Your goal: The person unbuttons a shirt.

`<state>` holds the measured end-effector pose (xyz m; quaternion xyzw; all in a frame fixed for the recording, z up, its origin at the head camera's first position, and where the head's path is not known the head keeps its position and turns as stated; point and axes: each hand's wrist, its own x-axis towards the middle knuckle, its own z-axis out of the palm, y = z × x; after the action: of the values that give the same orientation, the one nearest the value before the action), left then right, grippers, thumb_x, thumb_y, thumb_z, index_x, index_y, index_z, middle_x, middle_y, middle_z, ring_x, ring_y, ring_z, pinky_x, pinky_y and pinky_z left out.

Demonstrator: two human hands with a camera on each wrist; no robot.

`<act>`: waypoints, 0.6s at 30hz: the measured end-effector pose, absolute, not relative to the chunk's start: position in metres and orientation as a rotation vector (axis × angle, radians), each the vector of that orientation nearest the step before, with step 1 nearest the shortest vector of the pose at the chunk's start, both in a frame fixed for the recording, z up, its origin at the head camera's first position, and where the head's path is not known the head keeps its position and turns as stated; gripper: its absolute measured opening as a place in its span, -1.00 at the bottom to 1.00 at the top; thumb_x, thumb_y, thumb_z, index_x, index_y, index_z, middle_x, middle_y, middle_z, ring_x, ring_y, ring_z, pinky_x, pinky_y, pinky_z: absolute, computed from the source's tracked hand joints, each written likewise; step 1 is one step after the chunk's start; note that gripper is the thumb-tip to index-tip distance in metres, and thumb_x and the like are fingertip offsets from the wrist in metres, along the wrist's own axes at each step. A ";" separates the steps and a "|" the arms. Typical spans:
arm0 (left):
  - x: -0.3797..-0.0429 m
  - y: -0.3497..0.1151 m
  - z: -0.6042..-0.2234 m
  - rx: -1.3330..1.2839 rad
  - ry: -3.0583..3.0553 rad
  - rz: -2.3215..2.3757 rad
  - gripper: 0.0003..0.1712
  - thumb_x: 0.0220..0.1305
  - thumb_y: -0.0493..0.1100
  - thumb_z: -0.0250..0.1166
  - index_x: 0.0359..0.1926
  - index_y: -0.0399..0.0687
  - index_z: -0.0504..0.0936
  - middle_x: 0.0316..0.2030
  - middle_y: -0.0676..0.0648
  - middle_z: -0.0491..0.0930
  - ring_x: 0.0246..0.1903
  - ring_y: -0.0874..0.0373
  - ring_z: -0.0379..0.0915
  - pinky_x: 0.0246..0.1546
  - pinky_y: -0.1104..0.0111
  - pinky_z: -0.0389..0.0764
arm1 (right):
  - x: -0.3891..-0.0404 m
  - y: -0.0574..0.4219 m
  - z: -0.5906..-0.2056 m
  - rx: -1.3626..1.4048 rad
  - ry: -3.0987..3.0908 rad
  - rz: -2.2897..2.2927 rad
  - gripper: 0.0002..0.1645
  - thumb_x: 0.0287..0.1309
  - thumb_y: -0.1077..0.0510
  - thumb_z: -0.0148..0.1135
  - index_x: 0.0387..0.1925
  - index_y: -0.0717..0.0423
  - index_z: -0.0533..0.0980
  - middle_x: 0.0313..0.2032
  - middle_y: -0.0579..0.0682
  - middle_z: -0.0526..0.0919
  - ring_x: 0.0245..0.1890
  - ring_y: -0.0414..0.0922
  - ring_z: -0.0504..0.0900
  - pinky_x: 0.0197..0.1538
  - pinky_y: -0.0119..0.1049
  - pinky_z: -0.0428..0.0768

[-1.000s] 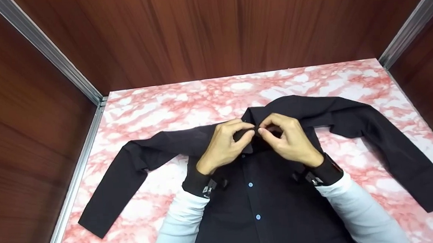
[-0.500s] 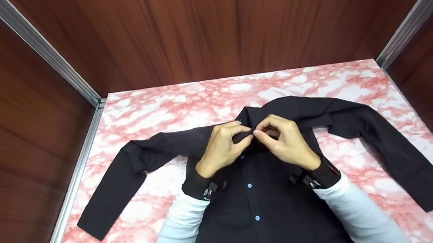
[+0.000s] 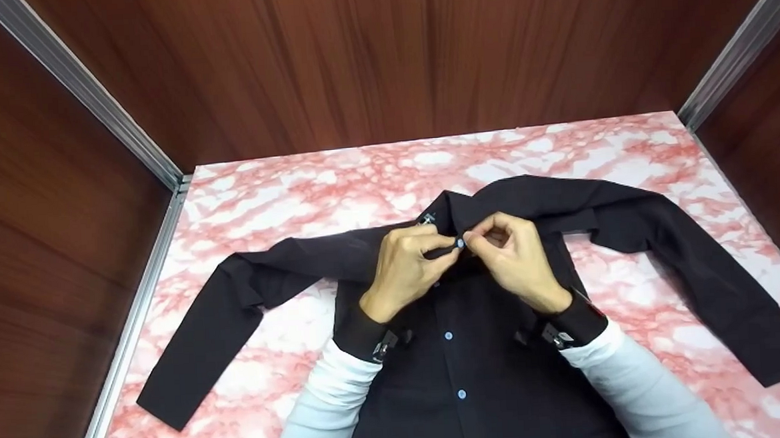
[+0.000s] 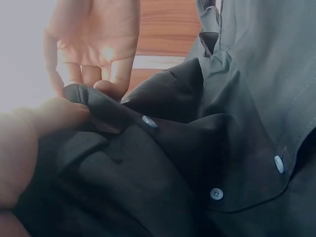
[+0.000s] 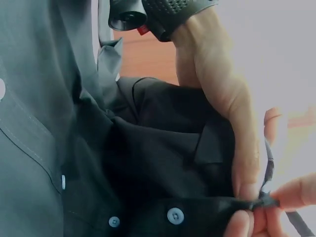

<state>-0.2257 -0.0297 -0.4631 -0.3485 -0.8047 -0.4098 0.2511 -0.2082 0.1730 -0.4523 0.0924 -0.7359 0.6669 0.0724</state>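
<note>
A black long-sleeved shirt [image 3: 399, 392] lies front up, its sleeves spread to both sides. At the collar [image 3: 463, 208], my left hand [image 3: 402, 268] pinches the shirt's edge between thumb and index finger. My right hand [image 3: 516, 262] pinches the cloth right beside it, fingertips nearly meeting the left ones. Between them shows a small pale-blue button [image 3: 460, 243]. Lower down the front sit further buttons [image 3: 449, 335]. The right wrist view shows the button strip [image 5: 197, 205] stretched toward the pinching fingertips, which partly hide its end.
Beneath the shirt is a table with a red and white marbled top [image 3: 282, 191]. Brown wood-grain panels [image 3: 381, 59] rise behind it and at both sides, with metal strips [image 3: 90, 94] in the corners. Each wrist wears a black band [image 3: 362, 327] with a small camera.
The pinched edge has turned so that a pale-blue button now shows between the fingertips. Both hands have shifted slightly down, and a white print inside the collar is more visible.
</note>
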 end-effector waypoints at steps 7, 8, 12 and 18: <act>-0.231 -0.038 -0.455 -0.932 -2.229 -1.266 -0.85 0.40 -0.21 0.60 -0.10 -0.18 0.94 -0.32 -0.08 0.85 -0.38 0.20 0.67 -0.24 0.37 0.68 | -0.216 0.180 -0.451 0.330 -2.198 2.036 -0.88 0.54 0.39 0.33 -0.23 0.36 0.66 -0.38 -0.04 0.78 -0.39 -0.16 0.78 -0.17 -0.38 0.75; -0.232 -0.041 -0.453 -0.927 -2.249 -1.272 -0.84 0.44 -0.19 0.58 -0.08 -0.19 0.93 -0.27 -0.09 0.86 -0.31 0.16 0.74 -0.16 0.34 0.74 | -0.216 0.181 -0.451 0.341 -2.195 2.036 -0.88 0.56 0.37 0.32 -0.21 0.36 0.65 -0.38 -0.03 0.77 -0.38 -0.15 0.78 -0.16 -0.37 0.76; -0.234 -0.049 -0.449 -0.889 -2.359 -1.241 -0.81 0.58 -0.19 0.42 0.01 -0.25 0.81 -0.19 -0.14 0.83 -0.19 0.05 0.77 -0.05 0.21 0.76 | -0.217 0.183 -0.448 0.362 -2.152 2.082 -0.89 0.61 0.35 0.27 -0.12 0.38 0.61 -0.30 0.02 0.76 -0.36 -0.08 0.82 -0.13 -0.26 0.84; -0.235 -0.054 -0.447 -0.876 -2.485 -1.236 -0.56 0.46 -0.45 0.12 0.27 -0.22 0.66 -0.07 -0.17 0.87 -0.35 0.01 0.63 -0.20 0.27 0.58 | -0.216 0.185 -0.445 0.395 -2.017 2.221 -0.93 0.66 0.39 0.14 -0.03 0.40 0.52 -0.27 0.10 0.62 -0.23 0.00 0.85 0.00 -0.03 0.91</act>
<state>-0.2350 -0.0535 -0.4471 -0.2990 -0.8481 -0.4218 0.1154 -0.2159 0.1851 -0.4449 0.1302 -0.6653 0.7328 0.0579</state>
